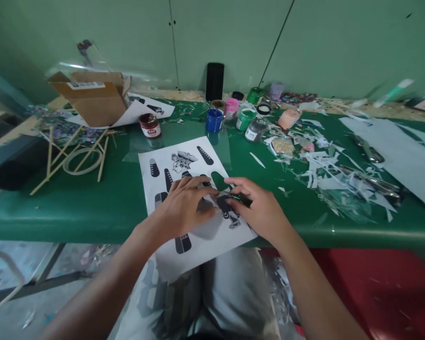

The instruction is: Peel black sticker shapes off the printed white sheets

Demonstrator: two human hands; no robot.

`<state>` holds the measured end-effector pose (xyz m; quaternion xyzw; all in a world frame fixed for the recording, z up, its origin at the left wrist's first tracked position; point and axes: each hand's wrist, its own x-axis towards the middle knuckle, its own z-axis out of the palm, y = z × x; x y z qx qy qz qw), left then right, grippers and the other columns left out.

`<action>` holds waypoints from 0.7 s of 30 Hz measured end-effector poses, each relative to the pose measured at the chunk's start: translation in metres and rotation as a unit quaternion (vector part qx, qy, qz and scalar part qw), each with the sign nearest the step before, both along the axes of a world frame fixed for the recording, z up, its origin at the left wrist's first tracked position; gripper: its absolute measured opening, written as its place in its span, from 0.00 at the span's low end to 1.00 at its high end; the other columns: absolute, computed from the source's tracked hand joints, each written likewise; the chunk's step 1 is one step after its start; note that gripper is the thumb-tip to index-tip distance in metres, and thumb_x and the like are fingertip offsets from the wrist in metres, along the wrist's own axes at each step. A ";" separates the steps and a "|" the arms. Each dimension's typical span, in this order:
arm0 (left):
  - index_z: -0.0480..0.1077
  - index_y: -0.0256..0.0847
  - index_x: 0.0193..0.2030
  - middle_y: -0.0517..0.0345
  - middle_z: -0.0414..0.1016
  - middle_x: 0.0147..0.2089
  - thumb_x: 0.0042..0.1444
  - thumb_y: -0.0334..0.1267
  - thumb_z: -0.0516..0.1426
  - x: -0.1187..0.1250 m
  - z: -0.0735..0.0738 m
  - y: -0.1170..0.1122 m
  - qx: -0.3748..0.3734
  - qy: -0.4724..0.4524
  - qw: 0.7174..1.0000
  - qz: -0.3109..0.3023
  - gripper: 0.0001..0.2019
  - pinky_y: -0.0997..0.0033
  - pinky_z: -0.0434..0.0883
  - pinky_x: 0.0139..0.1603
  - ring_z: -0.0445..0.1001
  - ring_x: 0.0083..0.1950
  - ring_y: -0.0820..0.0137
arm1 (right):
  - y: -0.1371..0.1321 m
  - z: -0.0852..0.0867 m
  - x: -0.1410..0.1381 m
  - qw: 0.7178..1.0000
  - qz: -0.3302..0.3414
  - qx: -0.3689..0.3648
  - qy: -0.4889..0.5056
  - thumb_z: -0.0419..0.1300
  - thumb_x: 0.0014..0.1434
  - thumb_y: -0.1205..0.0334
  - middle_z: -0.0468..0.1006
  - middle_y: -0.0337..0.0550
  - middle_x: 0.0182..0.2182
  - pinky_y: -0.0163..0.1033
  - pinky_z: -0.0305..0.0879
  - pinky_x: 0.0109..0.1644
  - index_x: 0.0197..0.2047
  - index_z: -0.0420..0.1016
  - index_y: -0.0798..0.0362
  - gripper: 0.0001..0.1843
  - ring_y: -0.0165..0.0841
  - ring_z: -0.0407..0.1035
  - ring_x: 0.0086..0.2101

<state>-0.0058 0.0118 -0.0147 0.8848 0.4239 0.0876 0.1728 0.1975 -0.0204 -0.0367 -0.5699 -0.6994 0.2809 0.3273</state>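
A white sheet printed with black-and-grey figure parts and an ornate head lies on the green table, its near edge overhanging my lap. A gap in the sheet near its right side shows green through it. My left hand is open over the middle of the sheet, thumb and fingers apart. Close beside it, my right hand is closed on a slim dark-green tool above a printed leg. The tool's tip is hidden, so its exact kind is unclear.
Paint jars stand behind the sheet, including a red jar and a blue jar. Paper scraps and metal tools lie to the right. Left are a cardboard box, wooden sticks and a tape ring.
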 end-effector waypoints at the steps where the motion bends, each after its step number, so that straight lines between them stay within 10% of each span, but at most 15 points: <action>1: 0.72 0.48 0.50 0.56 0.63 0.64 0.59 0.45 0.55 0.005 0.001 0.005 -0.008 -0.006 1.000 -0.011 0.14 0.48 0.59 0.61 0.59 0.63 0.55 | 0.000 0.001 0.001 1.000 0.004 0.008 -0.004 0.57 0.59 0.58 0.78 0.40 0.39 0.35 0.65 0.33 0.56 0.66 0.43 0.20 0.33 0.74 0.35; 11: 0.73 0.40 0.37 0.53 0.74 0.45 0.58 0.40 0.53 0.033 -0.001 0.017 0.019 -0.036 0.999 -0.006 0.09 0.56 0.63 0.49 0.69 0.48 0.59 | -0.030 0.022 0.016 0.972 -0.078 0.147 -0.168 0.48 0.66 0.58 0.77 0.48 0.39 0.38 0.67 0.34 0.44 0.69 0.53 0.12 0.36 0.73 0.36; 21: 0.73 0.43 0.34 0.59 0.77 0.35 0.55 0.43 0.54 0.050 0.035 0.054 -0.141 0.087 0.971 -0.172 0.09 0.72 0.61 0.30 0.72 0.33 0.70 | -0.049 -0.002 0.017 0.956 -0.011 0.155 -0.249 0.48 0.67 0.61 0.76 0.41 0.32 0.32 0.62 0.26 0.45 0.75 0.50 0.14 0.30 0.72 0.28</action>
